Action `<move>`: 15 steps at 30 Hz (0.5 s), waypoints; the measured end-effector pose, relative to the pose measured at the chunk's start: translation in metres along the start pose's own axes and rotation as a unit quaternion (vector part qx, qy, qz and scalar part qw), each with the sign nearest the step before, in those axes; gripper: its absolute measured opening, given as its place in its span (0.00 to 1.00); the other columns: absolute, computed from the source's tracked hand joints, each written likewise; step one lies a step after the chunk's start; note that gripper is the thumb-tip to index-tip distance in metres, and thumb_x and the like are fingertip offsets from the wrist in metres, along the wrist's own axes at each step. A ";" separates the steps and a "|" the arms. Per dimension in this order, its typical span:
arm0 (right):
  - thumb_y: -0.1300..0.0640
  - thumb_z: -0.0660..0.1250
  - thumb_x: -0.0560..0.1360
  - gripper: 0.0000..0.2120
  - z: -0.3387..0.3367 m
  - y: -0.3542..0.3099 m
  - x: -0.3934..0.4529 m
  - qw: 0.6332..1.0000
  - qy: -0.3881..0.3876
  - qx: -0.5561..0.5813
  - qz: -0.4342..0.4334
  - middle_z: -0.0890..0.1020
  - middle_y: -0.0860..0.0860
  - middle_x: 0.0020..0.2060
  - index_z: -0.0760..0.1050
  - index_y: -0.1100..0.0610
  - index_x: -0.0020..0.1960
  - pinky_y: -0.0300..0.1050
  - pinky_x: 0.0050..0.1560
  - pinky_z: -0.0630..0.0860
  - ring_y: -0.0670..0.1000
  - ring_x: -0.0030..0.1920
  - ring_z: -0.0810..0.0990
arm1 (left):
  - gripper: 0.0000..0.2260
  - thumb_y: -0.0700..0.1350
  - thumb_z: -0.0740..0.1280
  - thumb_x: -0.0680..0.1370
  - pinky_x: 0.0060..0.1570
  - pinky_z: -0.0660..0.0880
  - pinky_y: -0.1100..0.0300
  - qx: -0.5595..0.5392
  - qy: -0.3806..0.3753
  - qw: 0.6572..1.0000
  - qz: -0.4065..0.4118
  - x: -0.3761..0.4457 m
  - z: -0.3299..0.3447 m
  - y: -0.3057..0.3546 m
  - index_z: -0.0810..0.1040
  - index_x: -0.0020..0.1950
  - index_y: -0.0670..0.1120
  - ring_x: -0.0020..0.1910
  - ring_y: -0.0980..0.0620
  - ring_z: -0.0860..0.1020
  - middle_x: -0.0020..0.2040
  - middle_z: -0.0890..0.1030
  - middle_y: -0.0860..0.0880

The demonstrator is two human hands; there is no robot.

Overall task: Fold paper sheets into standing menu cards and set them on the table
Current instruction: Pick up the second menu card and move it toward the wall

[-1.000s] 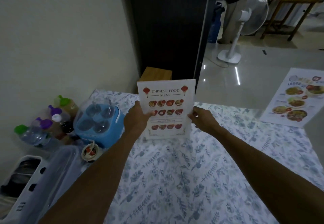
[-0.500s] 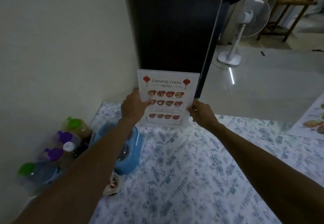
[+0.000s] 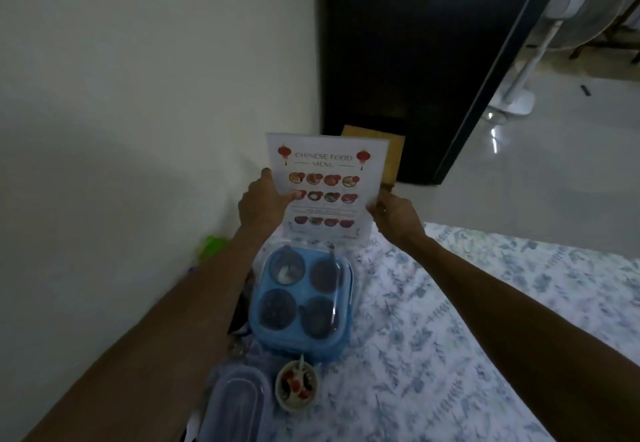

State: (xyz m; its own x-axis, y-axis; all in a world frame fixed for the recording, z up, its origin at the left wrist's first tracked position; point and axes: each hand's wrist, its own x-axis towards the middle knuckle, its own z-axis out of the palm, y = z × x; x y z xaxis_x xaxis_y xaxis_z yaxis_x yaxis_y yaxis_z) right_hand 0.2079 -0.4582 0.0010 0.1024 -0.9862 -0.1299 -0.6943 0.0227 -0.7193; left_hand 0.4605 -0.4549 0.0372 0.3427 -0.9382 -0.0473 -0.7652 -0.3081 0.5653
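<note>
The menu card [image 3: 325, 187] stands upright at the desk's [image 3: 485, 303] far edge, just behind the blue container [image 3: 301, 299]. The left hand [image 3: 263, 204] and right hand [image 3: 394, 213] pinch its side edges, fingers [image 3: 375, 207] clenched on the paper

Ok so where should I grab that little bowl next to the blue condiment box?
Take the small bowl by its outer rim from above, fingers on its right and near sides. A spoon leans in at the far rim, and a clear lidded container crowds its left.
</note>
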 end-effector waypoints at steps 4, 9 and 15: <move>0.54 0.60 0.83 0.04 0.023 -0.018 0.018 1.000 0.023 0.021 0.001 0.80 0.51 0.43 0.72 0.53 0.53 0.31 0.30 0.74 0.43 0.34 0.79 | 0.25 0.58 0.74 0.72 0.46 0.80 0.46 -0.018 0.023 1.000 -0.006 0.017 0.000 -0.022 0.71 0.57 0.43 0.50 0.39 0.82 0.55 0.82 0.43; 0.53 0.62 0.82 0.14 0.045 -0.039 0.039 0.999 0.008 0.046 -0.018 0.81 0.55 0.58 0.70 0.54 0.66 0.52 0.49 0.84 0.56 0.52 0.83 | 0.22 0.55 0.72 0.75 0.48 0.78 0.47 -0.026 0.075 0.997 -0.026 0.035 -0.002 -0.034 0.74 0.59 0.40 0.53 0.39 0.82 0.57 0.82 0.40; 0.53 0.62 0.81 0.14 0.063 -0.048 0.061 0.999 0.020 0.006 -0.035 0.81 0.59 0.58 0.71 0.57 0.65 0.58 0.51 0.83 0.61 0.52 0.83 | 0.22 0.56 0.69 0.77 0.45 0.80 0.48 -0.016 0.104 0.993 -0.059 0.044 -0.001 -0.043 0.77 0.58 0.38 0.50 0.39 0.83 0.54 0.83 0.39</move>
State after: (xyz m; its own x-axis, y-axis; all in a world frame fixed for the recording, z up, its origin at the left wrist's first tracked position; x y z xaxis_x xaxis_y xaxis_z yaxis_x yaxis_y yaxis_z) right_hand 0.2923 -0.5088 -0.0152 0.1207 -0.9914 -0.0514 -0.6780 -0.0446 -0.7337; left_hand 0.5095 -0.4829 0.0119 0.5372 -0.8418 0.0536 -0.6958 -0.4063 0.5923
